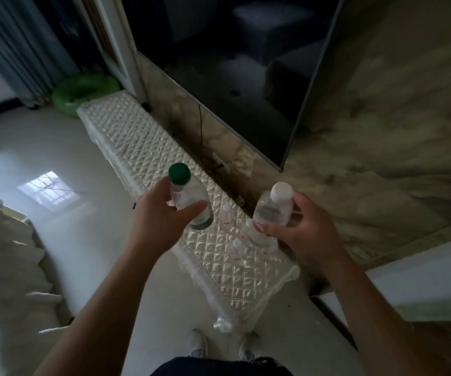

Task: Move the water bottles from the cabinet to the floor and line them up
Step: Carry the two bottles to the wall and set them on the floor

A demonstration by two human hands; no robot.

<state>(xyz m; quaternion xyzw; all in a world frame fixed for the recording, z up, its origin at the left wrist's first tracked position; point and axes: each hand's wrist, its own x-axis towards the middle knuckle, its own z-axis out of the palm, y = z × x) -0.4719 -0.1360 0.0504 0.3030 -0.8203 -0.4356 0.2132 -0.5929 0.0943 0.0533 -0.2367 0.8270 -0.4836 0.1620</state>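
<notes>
My left hand grips a clear water bottle with a green cap, lifted above the low cabinet with its quilted white cover. My right hand holds a clear bottle with a white cap, also raised off the cabinet top. Three smaller clear bottles with white caps and red labels stand on the cabinet between my hands: one at the back, one beside my right fingers, one nearest me.
A large dark television hangs on the marble wall behind the cabinet. Glossy pale floor lies to the left. A sofa edge is at the far left, a green ring beyond the cabinet's far end. My shoes stand by the cabinet's near end.
</notes>
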